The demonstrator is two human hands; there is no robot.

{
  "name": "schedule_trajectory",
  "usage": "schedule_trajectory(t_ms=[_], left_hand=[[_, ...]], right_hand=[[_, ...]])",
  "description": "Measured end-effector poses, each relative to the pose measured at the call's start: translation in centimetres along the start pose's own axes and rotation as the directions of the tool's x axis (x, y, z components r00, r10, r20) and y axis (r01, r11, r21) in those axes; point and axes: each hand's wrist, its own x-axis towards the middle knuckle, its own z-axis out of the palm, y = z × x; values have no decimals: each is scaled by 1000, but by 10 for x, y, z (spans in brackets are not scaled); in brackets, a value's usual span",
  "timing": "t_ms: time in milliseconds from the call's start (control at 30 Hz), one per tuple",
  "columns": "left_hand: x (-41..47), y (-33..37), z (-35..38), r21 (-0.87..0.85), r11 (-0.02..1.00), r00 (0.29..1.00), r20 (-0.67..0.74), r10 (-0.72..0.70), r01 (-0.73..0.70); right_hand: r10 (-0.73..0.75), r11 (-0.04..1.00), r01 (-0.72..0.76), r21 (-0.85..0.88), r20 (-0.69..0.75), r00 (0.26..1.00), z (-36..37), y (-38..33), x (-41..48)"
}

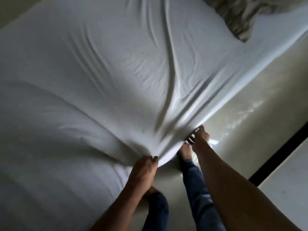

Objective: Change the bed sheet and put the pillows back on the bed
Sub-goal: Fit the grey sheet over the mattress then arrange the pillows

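Note:
A white bed sheet (103, 67) covers the mattress and fills most of the view, with long creases running toward its near corner. My left hand (145, 167) pinches the sheet's edge at that corner. A little to the right, my right hand (199, 137) grips the same edge, and the cloth is pulled taut between the two. A grey-beige pillow (246, 15) lies at the far right on the bed, partly cut off by the frame's top.
A glossy pale floor (250, 100) runs along the bed's right side. My legs in dark trousers and my bare feet (185, 154) stand at the corner. A dark strip (280, 154) borders a white surface at lower right.

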Motion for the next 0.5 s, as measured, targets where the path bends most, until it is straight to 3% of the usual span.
schedule_trajectory(t_ms=[33,100,233,300,433,500], left_hand=[[3,-3,-4,-15,1000,999,28,21,-21],[9,-11,-5,-35,994,994,-11,106,-106],[18,-11,0,-77,972,973,-78,216,-222],[24,-9,3,-104,973,974,-125,191,-204],[25,-3,23,-102,969,965,-163,207,-225],[18,-3,30,-59,965,956,-167,243,-256]], right_hand=[[83,987,-88,132,37,996,7,12,-3],[-8,991,6,134,10,1000,12,23,-12],[-246,963,243,-116,-14,969,-2,45,32],[-302,927,263,-268,-118,946,-20,51,50],[-279,883,213,-419,-104,955,-53,69,42],[-212,940,192,-281,-40,976,-49,63,37]])
